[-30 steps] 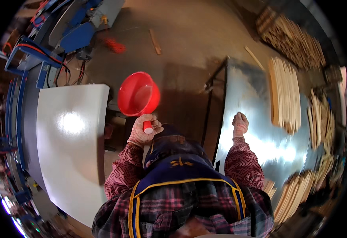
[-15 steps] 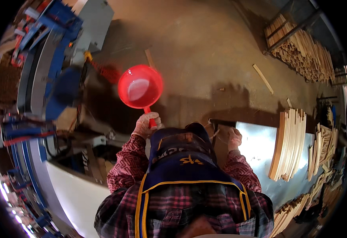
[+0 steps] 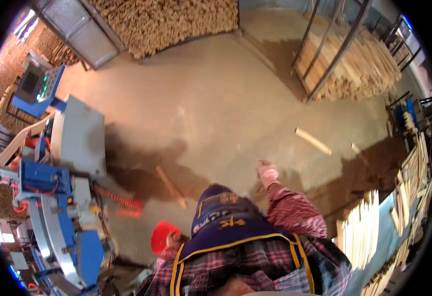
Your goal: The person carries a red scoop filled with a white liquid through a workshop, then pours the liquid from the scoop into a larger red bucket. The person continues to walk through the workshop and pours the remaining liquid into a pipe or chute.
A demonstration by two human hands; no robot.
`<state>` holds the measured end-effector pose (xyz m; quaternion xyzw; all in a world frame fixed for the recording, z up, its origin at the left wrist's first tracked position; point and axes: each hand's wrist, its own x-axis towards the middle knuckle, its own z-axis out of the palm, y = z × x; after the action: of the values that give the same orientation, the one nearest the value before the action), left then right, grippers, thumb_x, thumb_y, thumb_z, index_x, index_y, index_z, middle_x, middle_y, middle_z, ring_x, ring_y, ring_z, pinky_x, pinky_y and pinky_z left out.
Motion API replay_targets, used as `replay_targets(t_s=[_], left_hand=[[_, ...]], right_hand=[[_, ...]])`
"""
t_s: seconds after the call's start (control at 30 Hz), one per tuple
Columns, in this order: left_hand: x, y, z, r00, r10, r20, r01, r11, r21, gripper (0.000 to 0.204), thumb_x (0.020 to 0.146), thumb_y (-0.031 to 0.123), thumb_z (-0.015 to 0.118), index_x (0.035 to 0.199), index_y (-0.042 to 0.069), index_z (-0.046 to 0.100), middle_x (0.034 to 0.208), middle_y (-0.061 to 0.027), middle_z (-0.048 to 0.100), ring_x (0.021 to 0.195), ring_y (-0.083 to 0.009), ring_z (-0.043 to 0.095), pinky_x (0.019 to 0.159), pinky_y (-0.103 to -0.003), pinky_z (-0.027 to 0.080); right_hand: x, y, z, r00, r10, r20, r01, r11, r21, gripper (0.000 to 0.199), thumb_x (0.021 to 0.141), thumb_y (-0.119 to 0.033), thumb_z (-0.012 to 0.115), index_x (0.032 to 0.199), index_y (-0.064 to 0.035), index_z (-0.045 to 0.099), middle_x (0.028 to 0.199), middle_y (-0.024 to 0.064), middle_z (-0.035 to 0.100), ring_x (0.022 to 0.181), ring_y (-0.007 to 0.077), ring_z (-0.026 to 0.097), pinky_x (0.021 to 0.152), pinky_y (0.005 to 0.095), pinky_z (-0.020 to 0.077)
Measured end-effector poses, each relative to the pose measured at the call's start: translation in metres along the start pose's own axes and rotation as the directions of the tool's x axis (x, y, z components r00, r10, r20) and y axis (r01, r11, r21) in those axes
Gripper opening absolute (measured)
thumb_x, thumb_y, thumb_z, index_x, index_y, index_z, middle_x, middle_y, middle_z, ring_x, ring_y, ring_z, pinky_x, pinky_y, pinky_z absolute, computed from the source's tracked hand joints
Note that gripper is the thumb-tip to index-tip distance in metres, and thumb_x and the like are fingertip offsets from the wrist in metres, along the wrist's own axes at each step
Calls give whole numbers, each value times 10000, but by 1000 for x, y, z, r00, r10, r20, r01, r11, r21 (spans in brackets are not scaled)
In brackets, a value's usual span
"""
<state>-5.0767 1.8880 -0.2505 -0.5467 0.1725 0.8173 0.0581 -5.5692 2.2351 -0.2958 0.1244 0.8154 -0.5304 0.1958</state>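
Note:
A red plastic dipper (image 3: 161,236) is at the lower left, beside my apron, its bowl seen from the side. My left hand (image 3: 174,240) is closed on it; the handle is mostly hidden behind the fingers. Ahead of my body on the right, my gloved right hand (image 3: 267,172) hangs over the floor with its fingers loosely apart. It holds nothing that I can see and touches nothing. My blue apron (image 3: 230,217) with yellow edging lies between the two arms.
A blue and grey machine (image 3: 53,217) with a grey cabinet (image 3: 80,135) and a control panel (image 3: 39,85) stands left. Wood strips (image 3: 361,229) lie on a metal table at right. Racked strips (image 3: 344,69) stand far right, a large wood stack (image 3: 171,22) far ahead. Loose strips (image 3: 313,141) lie on the floor.
The dipper and my left hand have come back close beside my body. My right hand has swung forward, away from the metal table. The view has shifted ahead, showing more floor and the far stack.

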Motion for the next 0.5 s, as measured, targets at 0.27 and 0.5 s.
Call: replay_targets(t_s=[0.27, 0.5], left_hand=[[233, 204, 334, 999, -29, 16, 28, 995, 94, 321, 845, 375, 542, 817, 58, 586, 739, -128, 607, 658, -305, 576, 654, -411, 493], [352, 397, 834, 959, 88, 271, -147, 967, 208, 168, 819, 249, 615, 766, 102, 552, 646, -44, 537, 565, -229, 536, 591, -379, 493]], right_hand=[[269, -232, 43, 968, 66, 243, -131, 956, 263, 118, 889, -165, 644, 911, -49, 636, 673, 8, 574, 528, 134, 515, 439, 301, 414], [387, -197, -204, 985, -150, 86, 165, 677, -718, 132, 873, -192, 597, 785, -94, 615, 691, 41, 588, 648, 189, 601, 558, 372, 479]])
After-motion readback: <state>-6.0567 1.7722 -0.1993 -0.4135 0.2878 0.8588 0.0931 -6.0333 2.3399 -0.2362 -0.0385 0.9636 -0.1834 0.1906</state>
